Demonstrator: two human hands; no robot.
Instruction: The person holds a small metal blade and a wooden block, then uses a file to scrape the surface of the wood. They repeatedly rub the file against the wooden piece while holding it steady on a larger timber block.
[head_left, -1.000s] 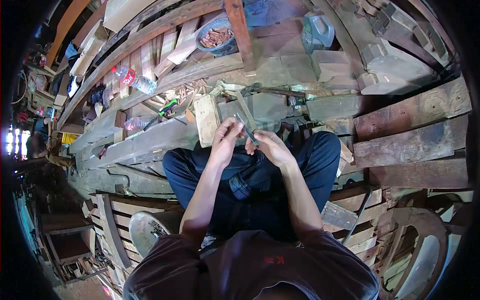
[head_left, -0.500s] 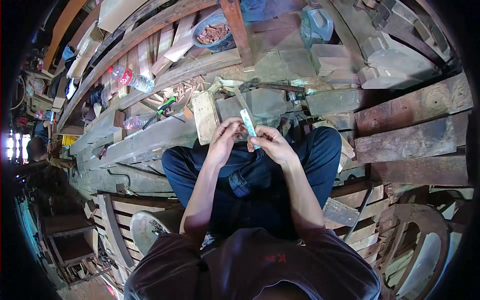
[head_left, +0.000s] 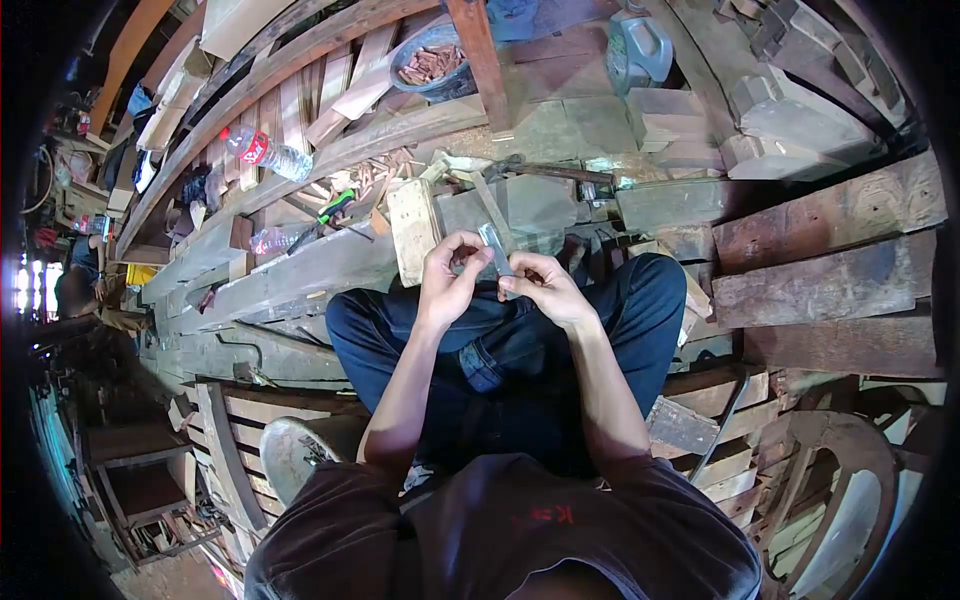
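Note:
Above the lap, my left hand (head_left: 453, 280) and my right hand (head_left: 548, 287) hold a small flat metallic piece (head_left: 495, 248) between them, fingers pinched around its edges. The piece looks like a metal blade or strip, grey now. Just beyond it a thin wooden stick (head_left: 492, 212) leans toward the hands. A pale wooden block (head_left: 413, 230) lies close to the left of my left hand. A hammer-like tool with a dark handle (head_left: 560, 172) rests across the bench beyond.
Wood chips, a green-handled tool (head_left: 337, 206) and a plastic bottle (head_left: 270, 155) lie at the upper left. A bucket of wood pieces (head_left: 432, 68) and a blue-grey jug (head_left: 640, 52) stand farther off. Thick planks (head_left: 830, 210) lie right. Another person (head_left: 85, 275) is far left.
The metallic piece has turned slightly, so its bright bluish face now looks grey. My left fingers have shifted a little on it. The view has moved slightly.

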